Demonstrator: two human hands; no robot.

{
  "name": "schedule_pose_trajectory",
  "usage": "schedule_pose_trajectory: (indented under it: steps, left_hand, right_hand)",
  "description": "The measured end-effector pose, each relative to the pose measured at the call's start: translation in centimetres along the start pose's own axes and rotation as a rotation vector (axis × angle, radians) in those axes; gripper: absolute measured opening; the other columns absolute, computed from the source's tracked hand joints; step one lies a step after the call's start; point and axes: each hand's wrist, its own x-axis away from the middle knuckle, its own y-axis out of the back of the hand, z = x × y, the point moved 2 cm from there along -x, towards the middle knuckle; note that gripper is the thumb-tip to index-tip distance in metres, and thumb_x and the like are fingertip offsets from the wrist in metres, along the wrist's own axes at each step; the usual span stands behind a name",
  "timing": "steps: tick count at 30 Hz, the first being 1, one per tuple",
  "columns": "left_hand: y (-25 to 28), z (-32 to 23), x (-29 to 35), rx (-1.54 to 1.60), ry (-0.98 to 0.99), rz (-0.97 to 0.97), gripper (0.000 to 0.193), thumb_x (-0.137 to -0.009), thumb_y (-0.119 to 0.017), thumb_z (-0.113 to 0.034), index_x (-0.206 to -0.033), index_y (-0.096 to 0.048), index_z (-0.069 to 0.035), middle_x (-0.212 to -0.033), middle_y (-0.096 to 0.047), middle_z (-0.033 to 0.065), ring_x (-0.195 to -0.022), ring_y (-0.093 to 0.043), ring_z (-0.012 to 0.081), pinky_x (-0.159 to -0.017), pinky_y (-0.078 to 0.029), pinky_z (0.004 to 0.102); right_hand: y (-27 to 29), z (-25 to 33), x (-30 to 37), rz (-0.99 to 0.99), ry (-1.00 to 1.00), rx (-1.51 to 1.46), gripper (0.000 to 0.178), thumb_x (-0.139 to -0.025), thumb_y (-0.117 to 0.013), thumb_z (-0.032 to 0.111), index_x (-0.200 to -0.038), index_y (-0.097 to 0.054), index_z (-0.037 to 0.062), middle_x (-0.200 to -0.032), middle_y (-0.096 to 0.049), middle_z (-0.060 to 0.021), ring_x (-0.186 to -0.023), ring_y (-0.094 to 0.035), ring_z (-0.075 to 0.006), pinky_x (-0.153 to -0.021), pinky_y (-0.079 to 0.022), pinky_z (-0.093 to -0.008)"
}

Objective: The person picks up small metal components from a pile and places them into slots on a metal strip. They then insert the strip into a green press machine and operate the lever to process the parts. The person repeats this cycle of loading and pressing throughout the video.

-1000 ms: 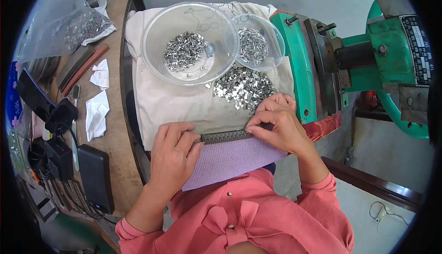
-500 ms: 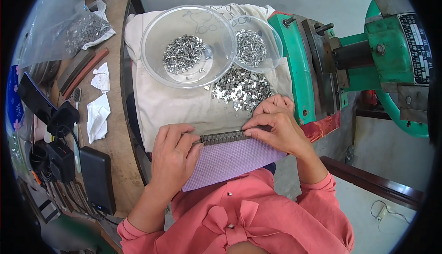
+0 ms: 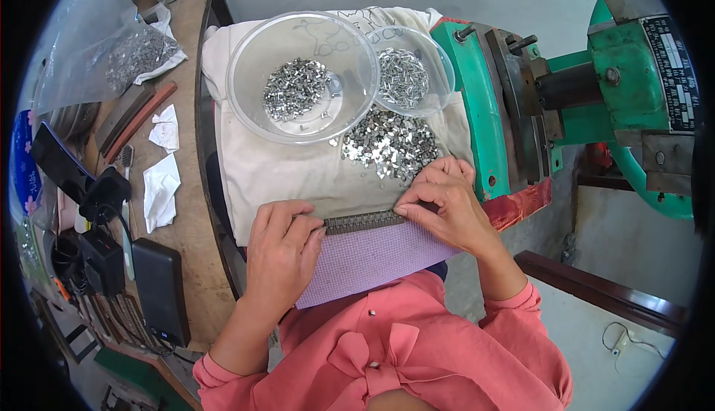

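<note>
A dark metal bar [image 3: 363,222] with a row of small slots along it lies level at the far edge of a purple woven mat [image 3: 372,258]. My left hand [image 3: 281,251] grips its left end between thumb and fingers. At its right end my right hand [image 3: 450,206] pinches it, fingers curled. Just beyond the right hand spreads a loose heap of small shiny metal pieces [image 3: 391,146] on the beige cloth [image 3: 261,169]. What sits in the slots is too small to make out.
A large clear tub [image 3: 242,105] and a smaller clear tub [image 3: 445,87], both with metal bits, stand behind the heap. The green machine [image 3: 484,135] rises at the right. On the wooden bench [image 3: 197,277] at left lie a black power bank [image 3: 160,292] and white paper [image 3: 160,191].
The right fingers have shifted very slightly to the right along the bar. Both hands otherwise keep their places, and the view has drifted a little.
</note>
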Motion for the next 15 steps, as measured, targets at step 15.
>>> schedule_pose_trajectory:
  steps: [15]
  left_hand:
    - [-0.3, -1.0, -0.9, -0.078, 0.128, 0.077, 0.013, -0.081, -0.074, -0.005, -0.087, -0.065, 0.002, -0.104, -0.058, 0.0146, -0.1, -0.053, 0.0353, -0.087, -0.045, 0.0444]
  right_hand:
    - [-0.4, 0.3, 0.2, -0.06, -0.004, -0.036, 0.01, -0.075, -0.084, 0.022, -0.083, -0.08, 0.0171, -0.085, -0.065, 0.0049, -0.097, -0.054, -0.0183, -0.097, -0.029, -0.0412]
